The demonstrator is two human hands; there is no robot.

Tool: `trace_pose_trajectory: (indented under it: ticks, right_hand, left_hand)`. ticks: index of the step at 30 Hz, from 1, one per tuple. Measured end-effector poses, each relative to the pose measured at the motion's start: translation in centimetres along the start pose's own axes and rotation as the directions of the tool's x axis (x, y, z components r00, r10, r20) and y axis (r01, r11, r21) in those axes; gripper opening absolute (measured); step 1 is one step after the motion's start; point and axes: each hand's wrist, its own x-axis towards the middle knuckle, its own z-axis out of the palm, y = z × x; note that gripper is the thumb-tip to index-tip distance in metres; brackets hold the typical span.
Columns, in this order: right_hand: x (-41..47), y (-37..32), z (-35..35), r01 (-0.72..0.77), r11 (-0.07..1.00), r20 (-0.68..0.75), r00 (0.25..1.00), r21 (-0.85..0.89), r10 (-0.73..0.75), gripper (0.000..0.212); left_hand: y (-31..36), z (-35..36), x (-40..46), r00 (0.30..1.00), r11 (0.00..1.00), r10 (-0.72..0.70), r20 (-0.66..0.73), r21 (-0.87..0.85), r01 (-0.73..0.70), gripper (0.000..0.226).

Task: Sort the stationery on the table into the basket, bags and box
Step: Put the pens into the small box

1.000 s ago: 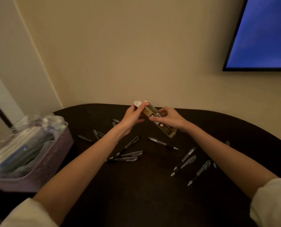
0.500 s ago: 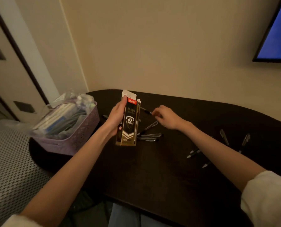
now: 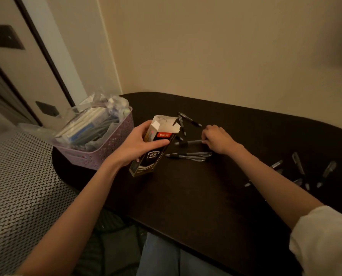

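While the left hand (image 3: 135, 145) grips the open pen box (image 3: 153, 149) upright just above the dark worktop (image 3: 196, 196), the right hand (image 3: 217, 139) pinches one pen (image 3: 188, 143) by its end, fingers curled on it. Loading should go best with the box mouth tilted toward that pen and the pen slid in lengthwise, clear of the flaps. Two more pens (image 3: 190, 155) lie just nearer, others scattered far right. The full basket (image 3: 98, 136) sits beyond, at the worktop's left end.
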Motion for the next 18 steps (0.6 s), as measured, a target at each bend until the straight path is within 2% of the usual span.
trace_pose_trajectory:
  ticks: [2, 5, 7, 9, 11, 13, 15, 18]
  right_hand:
    - [-0.2, -0.1, -0.7, -0.029, 0.987, -0.047, 0.998, 0.160, 0.037, 0.013]
    - [-1.0, -1.0, -2.9, 0.006, 0.879, -0.213, 0.971, 0.477, 0.109, 0.014]
    - [-2.0, -2.1, -5.0, 0.120, 0.749, -0.344, 0.927, 0.652, 0.151, 0.015]
    - [-3.4, -3.2, -7.1, 0.244, 0.566, -0.403, 0.898, 0.787, 0.174, 0.013]
    - [-4.7, -4.1, -8.6, 0.328, 0.430, -0.430, 0.888, 0.841, 0.163, 0.012]
    - [-5.6, -4.6, -9.6, 0.383, 0.367, -0.463, 0.872, 0.848, 0.160, 0.009]
    - [-6.3, -5.0, -10.3, 0.433, 0.366, -0.515, 0.841, 0.824, 0.165, 0.007]
    - [-7.3, -5.5, -11.0, 0.471, 0.420, -0.563, 0.817, 0.776, 0.125, 0.007]
  left_hand:
    - [-0.4, -0.4, -0.2, 1.000, 0.999, 0.015, -0.012, 0.032, -0.015, 0.058]
    - [-0.7, -0.7, -0.3, 0.997, 0.997, 0.048, -0.055, 0.069, -0.044, 0.060]
    - [-0.7, -0.9, -0.2, 0.992, 0.991, 0.084, -0.090, 0.111, -0.074, 0.060]
    - [-0.7, -0.9, 0.0, 0.985, 0.979, 0.135, -0.110, 0.169, -0.115, 0.062]
    - [-0.7, -0.9, 0.1, 0.977, 0.971, 0.173, -0.126, 0.190, -0.147, 0.063]
    - [-0.9, -1.0, 0.2, 0.968, 0.966, 0.197, -0.153, 0.196, -0.165, 0.065]
    - [-1.1, -1.2, 0.3, 0.955, 0.954, 0.238, -0.176, 0.225, -0.196, 0.069]
    - [-1.5, -1.3, 0.6, 0.948, 0.947, 0.259, -0.183, 0.240, -0.213, 0.067]
